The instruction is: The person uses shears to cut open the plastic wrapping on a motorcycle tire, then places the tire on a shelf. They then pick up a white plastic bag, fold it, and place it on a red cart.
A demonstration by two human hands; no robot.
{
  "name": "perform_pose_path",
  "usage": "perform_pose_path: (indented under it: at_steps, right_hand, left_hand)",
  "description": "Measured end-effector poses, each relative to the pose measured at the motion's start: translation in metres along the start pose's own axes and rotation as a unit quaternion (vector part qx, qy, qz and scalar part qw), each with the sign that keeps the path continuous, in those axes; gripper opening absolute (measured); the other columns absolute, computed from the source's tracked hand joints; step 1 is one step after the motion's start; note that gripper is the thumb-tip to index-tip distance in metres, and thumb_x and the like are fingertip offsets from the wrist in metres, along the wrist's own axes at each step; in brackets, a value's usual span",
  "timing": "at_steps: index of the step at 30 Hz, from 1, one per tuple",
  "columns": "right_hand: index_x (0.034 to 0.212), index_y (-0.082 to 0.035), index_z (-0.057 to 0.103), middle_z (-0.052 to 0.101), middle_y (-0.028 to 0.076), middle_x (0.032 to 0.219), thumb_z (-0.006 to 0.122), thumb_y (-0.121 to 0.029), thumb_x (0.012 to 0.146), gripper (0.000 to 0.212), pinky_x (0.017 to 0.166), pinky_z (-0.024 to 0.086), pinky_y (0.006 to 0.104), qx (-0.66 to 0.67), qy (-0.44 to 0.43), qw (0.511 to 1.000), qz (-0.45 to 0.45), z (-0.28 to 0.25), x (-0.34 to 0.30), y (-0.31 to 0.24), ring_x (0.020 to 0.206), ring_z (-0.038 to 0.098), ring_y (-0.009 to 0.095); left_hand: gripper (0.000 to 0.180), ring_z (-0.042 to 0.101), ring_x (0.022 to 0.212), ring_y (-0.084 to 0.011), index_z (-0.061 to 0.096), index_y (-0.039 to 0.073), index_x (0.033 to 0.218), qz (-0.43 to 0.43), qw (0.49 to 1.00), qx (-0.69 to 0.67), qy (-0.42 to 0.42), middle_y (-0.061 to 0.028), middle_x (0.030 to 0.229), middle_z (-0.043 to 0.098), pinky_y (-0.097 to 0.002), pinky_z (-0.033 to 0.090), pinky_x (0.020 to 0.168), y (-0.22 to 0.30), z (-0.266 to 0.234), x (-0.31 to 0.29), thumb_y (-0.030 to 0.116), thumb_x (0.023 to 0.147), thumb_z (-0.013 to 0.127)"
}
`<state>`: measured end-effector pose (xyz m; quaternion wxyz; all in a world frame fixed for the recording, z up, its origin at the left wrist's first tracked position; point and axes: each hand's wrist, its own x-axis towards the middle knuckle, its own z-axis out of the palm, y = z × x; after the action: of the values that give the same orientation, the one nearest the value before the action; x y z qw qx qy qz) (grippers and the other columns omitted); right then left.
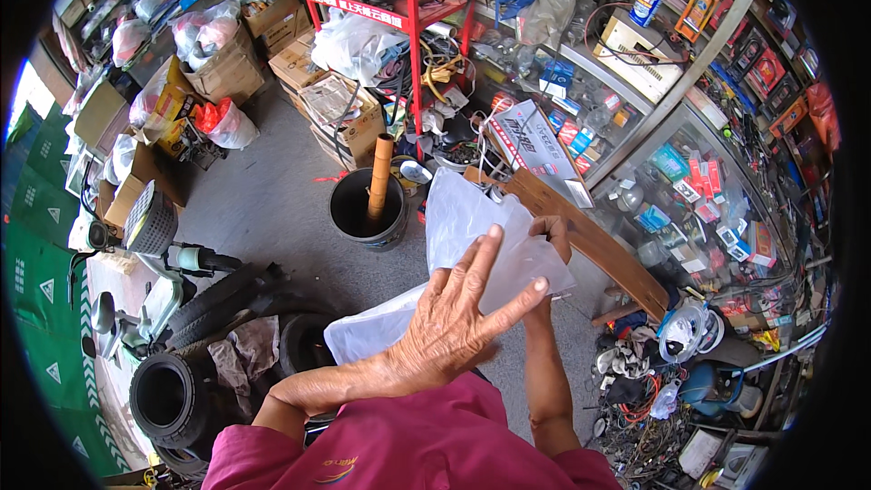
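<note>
Above a grey floor [277,159], in a crowded store, a limp, translucent plastic bag [463,209] hangs before the person's chest, its upper part raised and its lower part trailing to the left. The right hand [552,238] has its fingers curled over the bag's right side and appears to hold it there; film so thin would probably sag without such a grip. The left hand [458,304] lies across the near face of the bag with its fingers fanned wide — apparently steadying or flattening the film rather than pinching it, though whether the palm presses on it cannot be told.

Beyond the bag stands a black bucket [388,238] holding an upright, slightly tilted brown tube [379,177]; the wall presumably serves to prop so slender a piece. To the right, a brown wooden board [599,245] runs obliquely, one end near the bag. At lower left, black tyres [201,395] are gathered together, probably to save floor space, with a crumpled cloth [249,354] draped over them. A red rack [414,50] at the rear bears dark, loosely heaped goods — seemingly raised to free the floor.
</note>
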<state>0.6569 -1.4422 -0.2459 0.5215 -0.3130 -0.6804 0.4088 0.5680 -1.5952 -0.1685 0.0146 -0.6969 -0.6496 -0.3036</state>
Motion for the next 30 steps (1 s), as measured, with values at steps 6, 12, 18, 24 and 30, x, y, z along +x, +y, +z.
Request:
perform_pose_path:
  at_steps: [6,12,18,24,30]
  right_hand:
    - [0.11,-0.002,0.049,0.055,0.006,0.093,0.065,0.003,0.065,0.048,0.074,0.045,0.0325,0.073,-0.189,0.979,0.029,-0.006,0.009,-0.032,0.082,0.055,0.018]
    - [0.109,-0.002,0.061,0.064,0.012,0.098,0.068,0.002,0.065,0.044,0.075,0.05,0.0347,-0.076,-0.463,0.875,-0.124,-0.012,0.047,-0.06,0.085,0.064,0.026]
    - [0.091,-0.007,0.072,0.069,0.014,0.088,0.072,-0.011,0.07,0.021,0.073,0.052,0.0365,-0.204,-0.522,0.828,0.023,-0.027,0.079,0.036,0.083,0.066,0.028]
    - [0.085,-0.008,0.069,0.067,0.016,0.079,0.059,-0.004,0.068,0.02,0.071,0.053,0.0419,-0.406,-0.407,0.808,-0.133,0.019,0.142,0.064,0.077,0.066,0.032]
    - [0.102,-0.004,0.066,0.064,0.019,0.094,0.051,-0.011,0.082,0.027,0.073,0.048,0.0442,-0.238,0.038,0.932,-0.271,-0.036,0.106,-0.078,0.086,0.06,0.027]
  left_hand:
    - [0.088,0.058,0.062,-0.0256,0.025,0.002,0.147,-0.042,0.997,-0.022,0.055,-0.0086,0.064,0.055,-0.0374,0.048,0.061,-0.042,-0.016,0.001,-0.003,0.065,0.056]
    - [0.092,0.062,0.074,-0.0294,0.024,0.006,0.148,-0.015,0.999,-0.014,-0.047,-0.0117,0.079,0.062,-0.0383,0.047,0.076,-0.051,-0.037,-0.004,0.006,0.066,0.066]
    - [0.032,0.062,0.095,-0.033,0.07,0.011,0.099,-0.295,0.917,0.013,-0.269,-0.0125,0.089,0.066,-0.0434,0.046,0.086,-0.173,-0.009,-0.058,0.016,0.068,0.071]
    - [0.012,0.065,0.082,-0.0294,0.064,0.007,0.087,-0.256,0.905,0.308,-0.141,-0.0121,0.083,0.065,-0.0449,0.052,0.076,-0.254,-0.008,-0.013,0.012,0.077,0.058]
    - [0.004,0.059,0.077,-0.0245,0.062,0.005,0.08,-0.066,0.84,0.343,0.416,-0.0107,0.081,0.059,-0.0372,0.045,0.063,-0.145,-0.131,0.016,0.006,0.076,0.061]
